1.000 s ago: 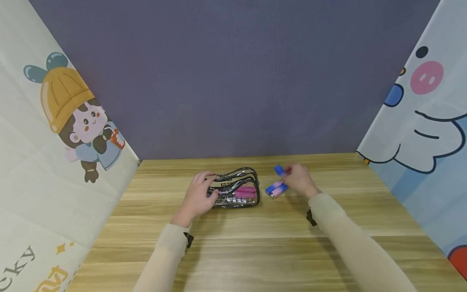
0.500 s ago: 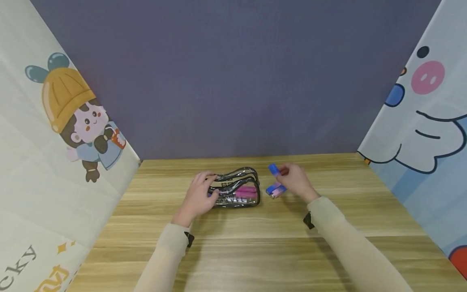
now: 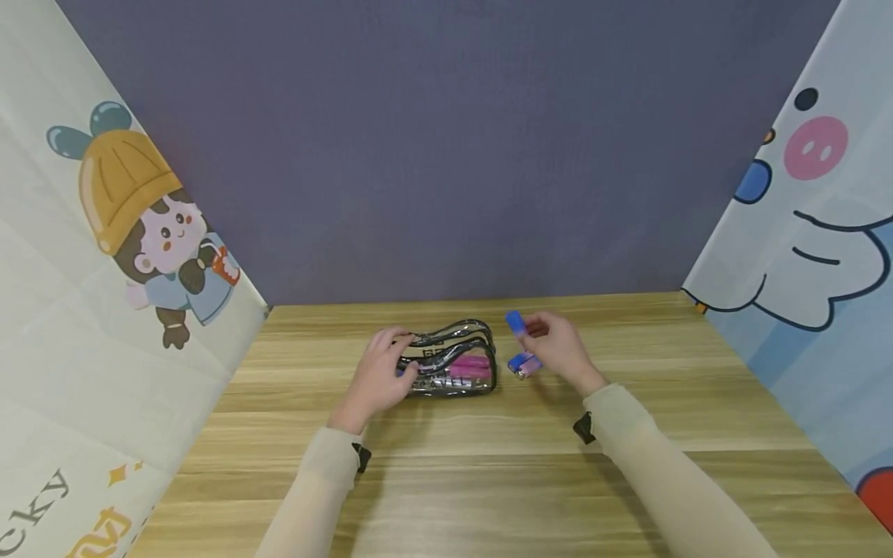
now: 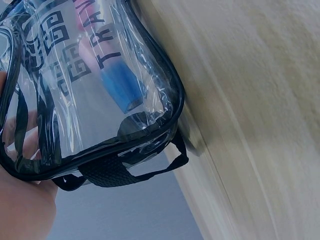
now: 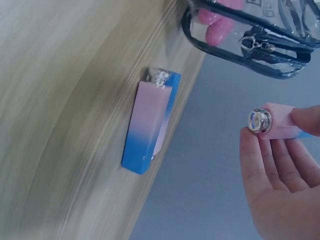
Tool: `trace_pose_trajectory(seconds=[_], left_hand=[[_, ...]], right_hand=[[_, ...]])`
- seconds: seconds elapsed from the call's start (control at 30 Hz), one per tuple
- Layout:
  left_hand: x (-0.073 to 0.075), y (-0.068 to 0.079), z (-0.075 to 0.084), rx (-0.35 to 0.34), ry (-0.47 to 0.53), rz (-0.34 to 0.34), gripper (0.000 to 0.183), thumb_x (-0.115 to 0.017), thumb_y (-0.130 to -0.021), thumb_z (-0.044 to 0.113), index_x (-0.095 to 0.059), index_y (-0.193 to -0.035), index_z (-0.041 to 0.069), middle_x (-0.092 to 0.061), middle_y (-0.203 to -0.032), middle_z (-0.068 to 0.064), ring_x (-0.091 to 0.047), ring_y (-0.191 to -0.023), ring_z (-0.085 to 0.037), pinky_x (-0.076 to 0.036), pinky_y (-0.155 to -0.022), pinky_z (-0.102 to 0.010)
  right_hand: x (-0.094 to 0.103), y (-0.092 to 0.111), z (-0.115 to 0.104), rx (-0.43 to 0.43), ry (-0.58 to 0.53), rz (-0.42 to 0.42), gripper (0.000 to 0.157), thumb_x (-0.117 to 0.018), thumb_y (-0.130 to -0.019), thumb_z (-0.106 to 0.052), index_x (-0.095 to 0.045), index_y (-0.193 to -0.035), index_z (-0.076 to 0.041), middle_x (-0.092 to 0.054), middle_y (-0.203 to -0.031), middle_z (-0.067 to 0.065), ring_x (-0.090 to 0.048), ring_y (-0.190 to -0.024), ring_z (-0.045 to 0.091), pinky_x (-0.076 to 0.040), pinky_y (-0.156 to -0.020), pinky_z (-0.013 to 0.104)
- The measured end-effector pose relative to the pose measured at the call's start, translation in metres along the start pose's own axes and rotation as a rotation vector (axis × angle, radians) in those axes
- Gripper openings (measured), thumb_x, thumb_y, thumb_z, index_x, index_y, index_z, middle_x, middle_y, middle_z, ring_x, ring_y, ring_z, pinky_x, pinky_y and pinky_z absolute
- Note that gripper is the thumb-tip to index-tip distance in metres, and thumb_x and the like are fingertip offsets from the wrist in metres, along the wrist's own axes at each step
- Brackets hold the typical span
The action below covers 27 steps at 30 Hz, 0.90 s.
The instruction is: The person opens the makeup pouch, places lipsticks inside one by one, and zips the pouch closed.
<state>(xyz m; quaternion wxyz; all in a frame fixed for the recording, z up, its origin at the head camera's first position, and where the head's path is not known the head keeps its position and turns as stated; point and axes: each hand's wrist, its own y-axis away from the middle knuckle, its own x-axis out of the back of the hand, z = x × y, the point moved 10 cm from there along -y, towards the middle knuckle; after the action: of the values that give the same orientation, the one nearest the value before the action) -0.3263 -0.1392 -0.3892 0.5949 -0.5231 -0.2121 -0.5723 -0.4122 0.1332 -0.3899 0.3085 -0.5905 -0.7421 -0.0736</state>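
Observation:
A clear cosmetic bag [image 3: 446, 390] with black piping stands on the table, its top gaping. My left hand [image 3: 380, 376] holds its left end, thumb at the near edge and fingers at the far one. Through the plastic show bright pink items [image 3: 470, 366] and, in the left wrist view, a pink-and-blue tube [image 4: 121, 85]. My right hand [image 3: 563, 350] pinches a square pink-and-blue lipstick tube [image 5: 281, 120] between thumb and fingers, its silver end exposed. It is raised just right of the bag. Two similar tubes [image 5: 145, 122] lie side by side on the table below.
The wooden table [image 3: 446, 480] ends at a dark upright panel [image 3: 446, 155] behind the bag. Printed cloths [image 3: 63, 310] close off the left and right sides. A black handle strap [image 4: 112, 172] hangs from the bag's end.
My right hand has moved left with its lipstick tube, lifting it slightly toward the bag. The left hand and the bag stay where they were.

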Motion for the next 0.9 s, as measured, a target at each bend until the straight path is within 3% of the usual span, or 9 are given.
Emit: trace_pose_trajectory(seconds=[0.9], left_hand=[[-0.002, -0.002, -0.002, 0.005, 0.009, -0.001, 0.054, -0.058, -0.092, 0.025, -0.058, -0.138, -0.004, -0.05, -0.146, -0.015, -0.037, -0.142, -0.034, -0.028, -0.12, -0.05]], right_hand=[[-0.002, -0.004, -0.039, 0.101, -0.016, -0.025, 0.033, -0.072, -0.094, -0.012, -0.066, -0.123, 0.003, -0.072, -0.111, 0.016, -0.068, -0.1, 0.031, -0.057, -0.092, 0.046]])
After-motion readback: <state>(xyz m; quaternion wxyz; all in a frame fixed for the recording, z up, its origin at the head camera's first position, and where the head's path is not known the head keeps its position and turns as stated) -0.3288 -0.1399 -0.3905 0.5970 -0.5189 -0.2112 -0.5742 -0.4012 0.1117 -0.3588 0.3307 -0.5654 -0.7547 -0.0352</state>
